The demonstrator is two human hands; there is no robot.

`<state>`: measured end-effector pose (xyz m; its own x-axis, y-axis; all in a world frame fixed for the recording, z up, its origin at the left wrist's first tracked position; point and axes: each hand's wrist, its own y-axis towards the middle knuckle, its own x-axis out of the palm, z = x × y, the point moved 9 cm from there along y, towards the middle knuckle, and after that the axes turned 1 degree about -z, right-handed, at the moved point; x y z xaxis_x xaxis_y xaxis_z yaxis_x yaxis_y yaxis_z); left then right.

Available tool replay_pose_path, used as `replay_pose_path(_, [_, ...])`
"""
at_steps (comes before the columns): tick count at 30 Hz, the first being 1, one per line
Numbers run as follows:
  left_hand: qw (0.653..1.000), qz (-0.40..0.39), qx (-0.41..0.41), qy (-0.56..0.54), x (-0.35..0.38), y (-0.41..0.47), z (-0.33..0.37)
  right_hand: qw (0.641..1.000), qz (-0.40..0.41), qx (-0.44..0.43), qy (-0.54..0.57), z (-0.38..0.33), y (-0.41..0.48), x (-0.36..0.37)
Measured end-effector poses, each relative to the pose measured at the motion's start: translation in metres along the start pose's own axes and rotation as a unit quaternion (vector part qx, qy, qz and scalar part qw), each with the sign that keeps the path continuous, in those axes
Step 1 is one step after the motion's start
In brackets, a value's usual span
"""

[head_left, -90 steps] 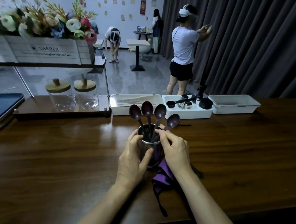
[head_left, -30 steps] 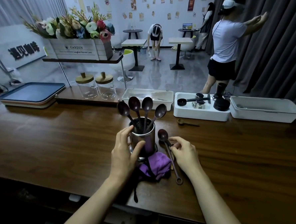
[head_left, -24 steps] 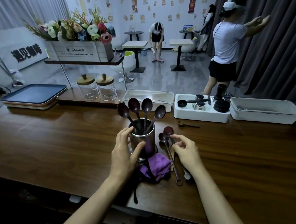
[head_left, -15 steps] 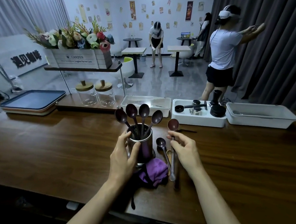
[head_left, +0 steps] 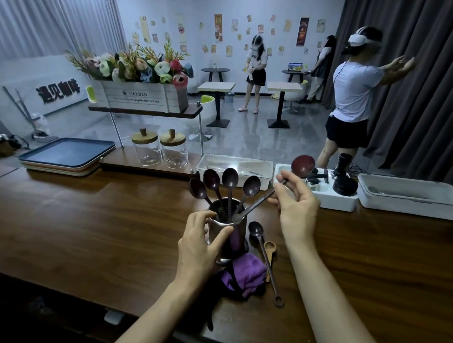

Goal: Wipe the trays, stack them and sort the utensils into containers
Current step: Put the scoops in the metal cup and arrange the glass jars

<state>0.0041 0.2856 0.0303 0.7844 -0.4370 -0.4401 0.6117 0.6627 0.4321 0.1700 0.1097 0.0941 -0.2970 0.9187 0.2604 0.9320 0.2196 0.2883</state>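
- Trays (head_left: 67, 153) stacked far left; four spoons (head_left: 230, 178) stand in the steel cup (head_left: 238, 235).
- Left hand (head_left: 199, 246) grips the cup, fingers (head_left: 202, 219) curled; right hand (head_left: 296, 204) pinches a fifth spoon (head_left: 303, 165).
- A dark spoon (head_left: 266, 264) and wooden scoop (head_left: 269, 247) lie unsorted on the counter (head_left: 84, 229).

The counter (head_left: 84, 229) is glossy dark wood. The cup (head_left: 236, 234) looks like brushed metal, its spoons (head_left: 230, 178) smooth and dark. A soft purple cloth (head_left: 245, 274) lies beside a pale wooden scoop (head_left: 269, 247).
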Motion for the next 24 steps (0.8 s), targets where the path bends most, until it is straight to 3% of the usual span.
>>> replay_pose_path(7, [1.000,0.006,0.007,0.012,0.000,0.001,0.000,0.990,0.003,-0.035,-0.136,0.024,-0.010,0.024])
replay_pose_path(13, [1.000,0.012,0.012,0.015,-0.001,0.001,0.003,0.950,-0.042,-0.067,-0.301,0.037,-0.032,0.037])
replay_pose_path(19, [1.000,0.018,0.012,0.009,-0.001,-0.001,0.004,0.933,-0.119,-0.029,-0.339,0.042,-0.038,0.042])
replay_pose_path(24, [0.999,0.023,0.017,0.027,-0.002,0.000,0.005,0.945,-0.140,0.015,-0.296,0.057,-0.044,0.041])
